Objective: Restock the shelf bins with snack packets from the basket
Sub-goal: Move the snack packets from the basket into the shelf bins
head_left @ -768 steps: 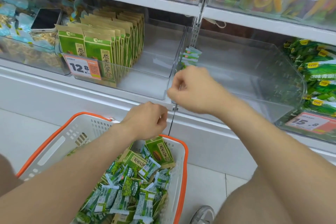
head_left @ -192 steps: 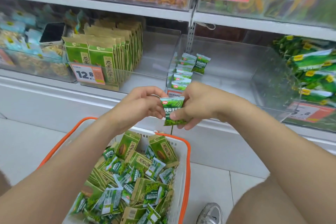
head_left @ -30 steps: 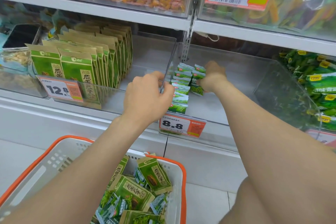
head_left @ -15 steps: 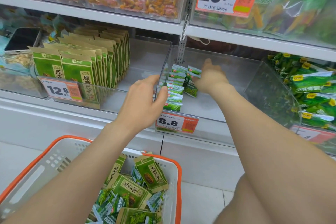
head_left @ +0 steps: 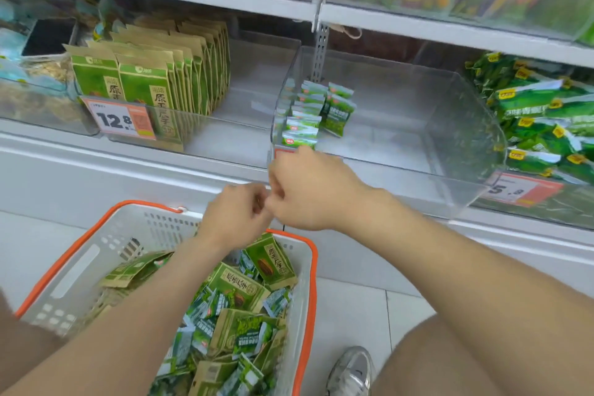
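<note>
Small packets (head_left: 303, 125) upright, row running front-to-back in clear bin (head_left: 418, 151)

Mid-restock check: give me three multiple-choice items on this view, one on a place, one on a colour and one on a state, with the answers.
1. Where in the clear bin do the small green packets stand?
A. In a row along its left wall
B. In its right back corner
C. Spread over its whole floor

2. What colour is the rim of the basket?
A. Blue
B. Orange
C. Black

3. What state is the basket in?
A. Empty
B. Tipped on its side
C. Upright, with many green packets inside

Answers:
1 A: the packets line up against the left wall, and the rest of the bin floor is bare.
2 B: an orange band runs round the white basket.
3 C: the basket stands on the floor with packets piled inside.
</note>
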The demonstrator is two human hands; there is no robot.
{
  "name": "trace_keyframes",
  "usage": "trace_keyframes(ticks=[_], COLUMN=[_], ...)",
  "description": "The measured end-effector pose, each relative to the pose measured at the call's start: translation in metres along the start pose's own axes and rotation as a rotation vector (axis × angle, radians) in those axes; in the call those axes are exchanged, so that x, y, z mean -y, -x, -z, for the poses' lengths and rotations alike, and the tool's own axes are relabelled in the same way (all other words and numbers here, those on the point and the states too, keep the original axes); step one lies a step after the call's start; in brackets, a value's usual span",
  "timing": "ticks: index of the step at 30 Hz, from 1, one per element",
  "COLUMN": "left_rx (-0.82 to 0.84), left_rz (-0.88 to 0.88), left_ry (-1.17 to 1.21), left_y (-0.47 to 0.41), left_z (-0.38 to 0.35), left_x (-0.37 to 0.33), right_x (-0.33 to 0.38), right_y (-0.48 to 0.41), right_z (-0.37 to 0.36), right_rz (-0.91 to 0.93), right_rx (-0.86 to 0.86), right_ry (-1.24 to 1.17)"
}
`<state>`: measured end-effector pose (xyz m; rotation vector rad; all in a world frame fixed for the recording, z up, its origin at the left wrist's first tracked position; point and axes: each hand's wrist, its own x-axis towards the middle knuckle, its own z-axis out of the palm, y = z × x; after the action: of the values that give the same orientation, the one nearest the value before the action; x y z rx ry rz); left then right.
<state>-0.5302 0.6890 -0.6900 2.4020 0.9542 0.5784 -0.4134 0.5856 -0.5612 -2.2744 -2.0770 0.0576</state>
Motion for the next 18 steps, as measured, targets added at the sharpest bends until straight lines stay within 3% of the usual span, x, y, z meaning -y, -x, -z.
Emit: trace_keyframes(ticks=[3,8,15,18], left_rx=[0.354,0.709,1.032,1.079], left_rz=[0.000,0.024,0.100,0.114], left_ry=[-0.217,-0.395,-0.314,-0.328], left_y=[0.013,0.038,0.053,0.053], left_z=[-0.031,-0.073,-0.139,-0.156], left_x=[0.023,0.053,0.075,0.074], right_x=[0.005,0.009,0.002,-0.003], right_y=[0.007,0.010,-0.002,-0.006], right_z=[-0.034,-0.068,-0.075,-0.076], right_rz=[0.058,0.088,0.160,0.158], right_rx=[0.263,0.605,0.627,0.614], right_ry=[0.117,0.211,0.208,0.209])
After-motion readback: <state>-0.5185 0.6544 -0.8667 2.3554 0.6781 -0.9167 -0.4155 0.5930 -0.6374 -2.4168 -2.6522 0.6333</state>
